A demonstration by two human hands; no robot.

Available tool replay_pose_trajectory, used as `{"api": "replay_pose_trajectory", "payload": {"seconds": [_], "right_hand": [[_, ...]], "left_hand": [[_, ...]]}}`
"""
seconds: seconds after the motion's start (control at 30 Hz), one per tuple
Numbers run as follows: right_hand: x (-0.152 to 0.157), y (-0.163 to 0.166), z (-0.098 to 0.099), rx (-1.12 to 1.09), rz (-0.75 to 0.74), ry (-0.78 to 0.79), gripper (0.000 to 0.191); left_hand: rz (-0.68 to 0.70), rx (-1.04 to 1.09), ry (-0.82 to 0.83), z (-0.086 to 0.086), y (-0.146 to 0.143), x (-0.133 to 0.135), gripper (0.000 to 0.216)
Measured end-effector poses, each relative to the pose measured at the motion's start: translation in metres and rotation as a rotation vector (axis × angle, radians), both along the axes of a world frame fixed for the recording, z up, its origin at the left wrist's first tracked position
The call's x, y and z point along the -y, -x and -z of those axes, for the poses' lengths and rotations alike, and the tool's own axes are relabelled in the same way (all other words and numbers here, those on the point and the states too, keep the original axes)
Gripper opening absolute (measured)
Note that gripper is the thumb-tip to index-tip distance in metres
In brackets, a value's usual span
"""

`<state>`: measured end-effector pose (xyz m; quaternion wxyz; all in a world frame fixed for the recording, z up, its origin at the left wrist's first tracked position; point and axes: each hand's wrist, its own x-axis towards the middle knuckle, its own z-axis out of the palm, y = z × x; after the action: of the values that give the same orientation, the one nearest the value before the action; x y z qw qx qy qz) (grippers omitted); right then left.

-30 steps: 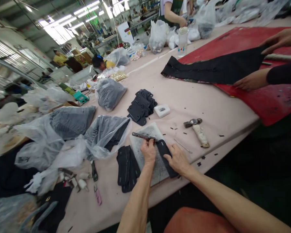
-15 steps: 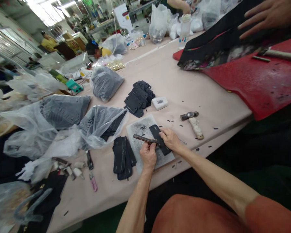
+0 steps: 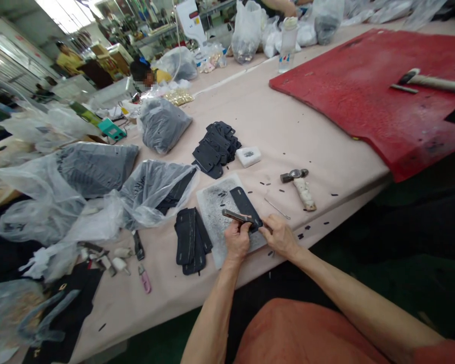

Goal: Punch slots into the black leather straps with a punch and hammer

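My left hand [image 3: 237, 239] is closed round a dark metal punch [image 3: 233, 216], tilted over the near end of a black strap piece [image 3: 243, 200]. That piece has rounded ends and a small slot at its far end. It lies on a white, black-speckled board [image 3: 217, 212]. My right hand [image 3: 279, 235] pinches the near edge of the piece between thumb and fingers. To the left, several similar black pieces [image 3: 191, 240] lie stacked. A hammer [image 3: 300, 187] with a wrapped handle rests to the right, with a thin metal rod [image 3: 276, 208] nearer my right hand.
A pile of black pieces [image 3: 216, 146] and a white block [image 3: 248, 156] lie beyond the board. Plastic bags [image 3: 155, 189] fill the left side, near a pink-handled tool [image 3: 144, 279]. A red mat [image 3: 349, 86] with another hammer [image 3: 436, 82] covers the right. Small black offcuts are scattered about.
My right hand has slid down to the near end of the black piece, and the punch has shifted right over it. Another person's hand and a dark panel have left the red mat.
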<state>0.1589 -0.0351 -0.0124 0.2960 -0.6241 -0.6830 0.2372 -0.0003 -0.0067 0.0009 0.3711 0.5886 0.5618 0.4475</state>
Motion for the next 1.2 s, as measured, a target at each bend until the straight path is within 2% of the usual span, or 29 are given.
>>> {"api": "replay_pose_trajectory", "payload": {"seconds": [0.13,0.53,0.87,1.2], "right_hand": [[0.000,0.007,0.000,0.052,0.015,-0.043,0.028],[0.000,0.005,0.019,-0.039,0.019,-0.149,0.026],[0.001,0.006,0.017,-0.078,0.044,-0.173,0.025],[0.000,0.004,0.013,-0.058,0.025,-0.110,0.027]], "left_hand": [[0.008,-0.013,0.010,0.002,0.002,-0.004,0.017],[0.020,-0.044,0.029,0.004,0.002,-0.005,0.018],[0.028,-0.128,-0.032,0.004,-0.001,-0.003,0.017],[0.069,-0.226,-0.100,0.008,0.001,-0.002,0.018]]}}
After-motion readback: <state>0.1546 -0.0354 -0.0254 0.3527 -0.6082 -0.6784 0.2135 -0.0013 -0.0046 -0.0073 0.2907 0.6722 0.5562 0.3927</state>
